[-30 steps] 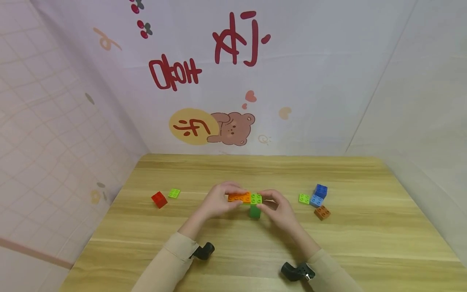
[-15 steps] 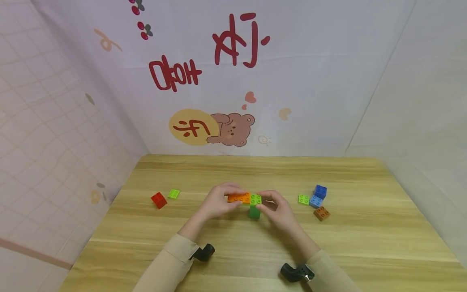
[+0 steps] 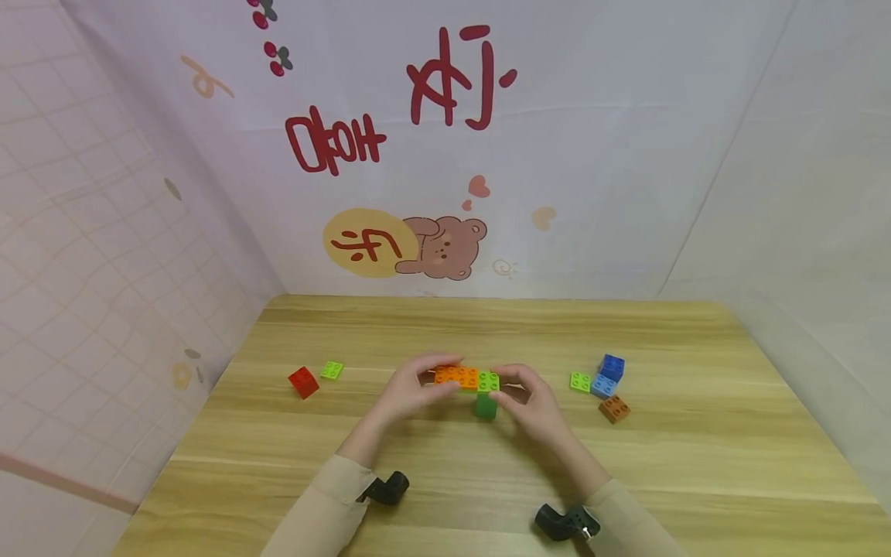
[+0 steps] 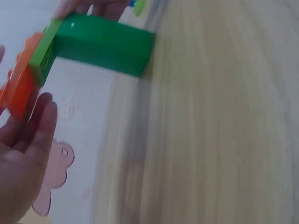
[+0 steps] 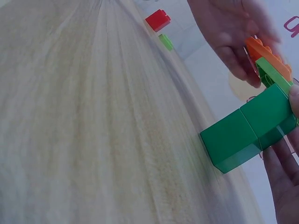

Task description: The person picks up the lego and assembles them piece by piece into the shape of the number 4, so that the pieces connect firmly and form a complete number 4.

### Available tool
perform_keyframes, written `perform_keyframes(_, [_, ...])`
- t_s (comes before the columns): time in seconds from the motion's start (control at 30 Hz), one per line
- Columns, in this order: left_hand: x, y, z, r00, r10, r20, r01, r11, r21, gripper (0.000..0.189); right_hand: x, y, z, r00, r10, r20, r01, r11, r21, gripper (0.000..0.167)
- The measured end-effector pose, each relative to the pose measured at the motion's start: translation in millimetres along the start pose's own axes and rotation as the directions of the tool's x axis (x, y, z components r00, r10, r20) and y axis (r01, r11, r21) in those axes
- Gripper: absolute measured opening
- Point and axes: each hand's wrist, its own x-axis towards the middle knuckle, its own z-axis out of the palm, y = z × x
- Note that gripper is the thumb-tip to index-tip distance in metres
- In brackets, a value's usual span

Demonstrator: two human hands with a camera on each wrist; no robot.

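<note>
Mid-table stands a column of two stacked dark green blocks (image 5: 245, 128), with a lime green brick (image 3: 489, 381) on top. An orange studded brick (image 3: 455, 377) sits on the lime brick's left part and juts out leftward. My right hand (image 3: 534, 401) pinches the lime brick at its right end, thumb in front. Around the orange brick's left end is my left hand (image 3: 411, 391), its fingers loosened and spread. In the right wrist view the left hand's fingers look straight and slightly off the orange brick. The column's foot meets the table in the left wrist view.
To the left lie a red block (image 3: 303, 382) and a small lime plate (image 3: 332, 370). On the right, another lime piece (image 3: 580, 381), a light blue brick (image 3: 603, 385), a dark blue brick (image 3: 612, 367) and a brown brick (image 3: 615, 408) lie close together. A printed cloth (image 3: 592, 155) hangs behind the table.
My left hand has loosened from the orange brick and drawn back slightly, uncovering more of its studs. The right hand and the stack stay in place.
</note>
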Motion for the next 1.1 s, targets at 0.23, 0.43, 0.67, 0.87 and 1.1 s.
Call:
perform_keyframes(0.23, [-12.7, -13.1, -20.8, 0.994, -0.005, -0.110, 0.004, 1.000, -0.010, 0.036, -0.8, -0.8, 0.1, 1.000, 0.002, -0.001, -0.002, 1.000, 0.003, 0.029])
perform_keyframes(0.43, [-28.6, -8.5, -41.9, 0.971, -0.076, -0.226, 0.084, 0.996, 0.026, 0.036, -0.9, -7.1, 0.4, 1.000, -0.004, 0.009, 0.004, 1.000, 0.000, 0.029])
perform_keyframes(0.67, [-46.0, -31.9, -62.3, 0.949, -0.131, -0.288, 0.150, 0.988, 0.045, 0.039, -1.6, -36.8, 0.8, 1.000, -0.002, 0.030, 0.002, 1.000, -0.001, 0.029])
perform_keyframes(0.87, [-55.6, -39.0, -69.4, 0.924, -0.170, -0.343, 0.199, 0.979, 0.050, 0.039, -1.5, -36.6, 1.0, 0.999, -0.013, 0.029, 0.013, 1.000, 0.003, 0.029])
perform_keyframes(1.1, [-61.0, -37.8, -75.7, 0.898, -0.210, -0.387, 0.260, 0.962, 0.083, 0.041, -1.7, -35.2, 1.6, 1.000, -0.018, 0.024, 0.018, 1.000, -0.011, 0.029])
